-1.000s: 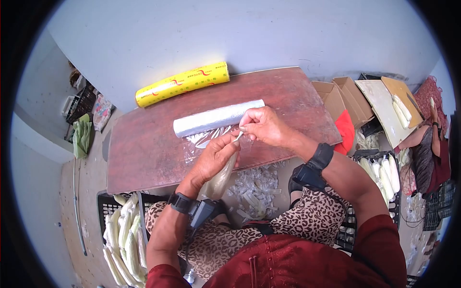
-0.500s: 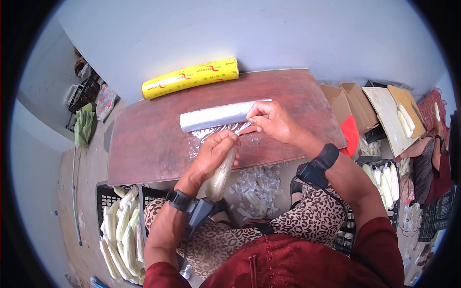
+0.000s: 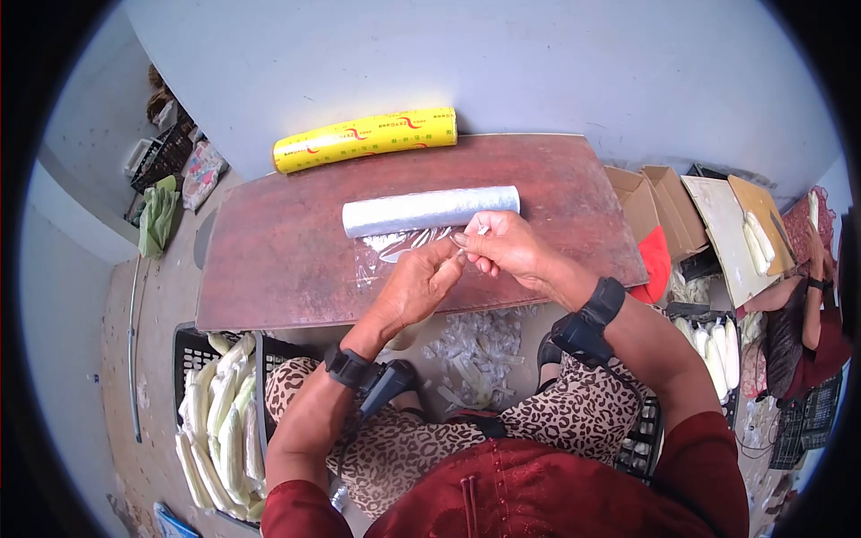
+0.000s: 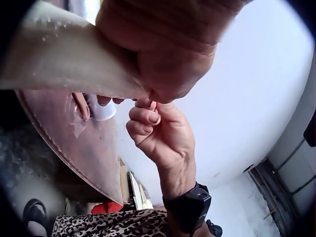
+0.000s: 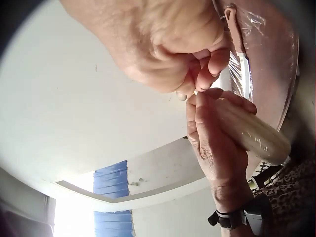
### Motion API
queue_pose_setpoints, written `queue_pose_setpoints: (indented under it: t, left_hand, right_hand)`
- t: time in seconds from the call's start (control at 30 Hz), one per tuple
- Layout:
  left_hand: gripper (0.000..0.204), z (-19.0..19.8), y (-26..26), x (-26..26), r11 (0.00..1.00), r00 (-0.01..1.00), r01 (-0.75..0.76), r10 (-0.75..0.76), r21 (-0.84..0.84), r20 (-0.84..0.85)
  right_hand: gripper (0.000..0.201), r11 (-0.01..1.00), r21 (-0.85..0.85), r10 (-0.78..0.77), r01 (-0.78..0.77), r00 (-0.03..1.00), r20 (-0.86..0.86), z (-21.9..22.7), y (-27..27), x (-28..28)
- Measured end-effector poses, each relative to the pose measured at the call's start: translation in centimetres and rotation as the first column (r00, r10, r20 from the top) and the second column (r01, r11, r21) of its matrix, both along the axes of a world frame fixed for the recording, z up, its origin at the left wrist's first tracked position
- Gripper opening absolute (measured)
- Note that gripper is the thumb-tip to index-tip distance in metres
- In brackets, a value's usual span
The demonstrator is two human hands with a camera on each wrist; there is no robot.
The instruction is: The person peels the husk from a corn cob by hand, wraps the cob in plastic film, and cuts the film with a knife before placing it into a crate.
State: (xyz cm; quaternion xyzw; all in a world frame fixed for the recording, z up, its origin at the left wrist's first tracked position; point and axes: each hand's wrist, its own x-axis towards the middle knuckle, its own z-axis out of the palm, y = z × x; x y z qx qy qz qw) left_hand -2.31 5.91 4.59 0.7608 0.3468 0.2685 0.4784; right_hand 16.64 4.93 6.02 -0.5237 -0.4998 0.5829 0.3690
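My left hand (image 3: 414, 285) grips a long, pale vegetable (image 5: 254, 133) wrapped in clear film, its fingers curled round the upper part. In the head view that hand hides most of the vegetable. Just beyond its top end, my right hand (image 3: 509, 247) pinches the narrow end of the wrap (image 5: 196, 92) between thumb and fingers. The fingertips of both hands meet there, above the table's front part. Behind them lies a roll of cling film (image 3: 430, 211), with a loose flap of film (image 3: 372, 262) spread toward me.
A knife (image 5: 236, 34) with a brown handle lies on the film on the red-brown table (image 3: 260, 260). A yellow printed roll (image 3: 363, 141) lies along the back edge. Crates of pale vegetables (image 3: 224, 421) stand left and right. Film scraps (image 3: 475, 354) cover the floor. Another person sits far right.
The right hand pulled away from the left with the film end stretched between them, then came back to the left fingertips. The left hand has turned, hiding more of the vegetable.
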Motion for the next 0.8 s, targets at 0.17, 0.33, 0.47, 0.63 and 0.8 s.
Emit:
queue_pose_setpoints:
  t: [0.17, 0.33, 0.47, 0.63, 0.8]
  left_hand:
    - [0.024, -0.5, -0.2, -0.1, 0.997, 0.998, 0.068, -0.068, 0.047, -0.001]
    - [0.026, -0.3, -0.3, -0.1, 0.986, 0.994, 0.098, -0.09, -0.135, 0.061]
    - [0.023, -0.4, 0.0, -0.4, 0.88, 0.979, 0.139, -0.052, -0.454, 0.199]
    - [0.028, -1.3, -0.2, -0.7, 0.814, 0.968, 0.108, 0.044, -0.571, 0.247]
    - [0.028, -4.0, -1.1, -0.9, 0.759, 0.971, 0.043, 0.122, -0.65, 0.207]
  right_hand:
    - [0.01, 0.993, 0.107, 0.039, -0.041, 0.999, 0.019, -0.7, 0.3, 0.0]
    - [0.012, 0.983, 0.18, 0.045, -0.038, 0.998, -0.032, -0.8, 0.1, -0.3]
    - [0.017, 0.97, 0.235, 0.064, -0.058, 0.998, -0.018, -0.7, 0.4, -0.4]
    - [0.016, 0.938, 0.312, 0.132, -0.148, 0.989, 0.071, -2.1, 1.1, -0.4]
    - [0.007, 0.958, 0.211, 0.125, -0.194, 0.945, 0.303, -3.2, 1.7, -0.5]
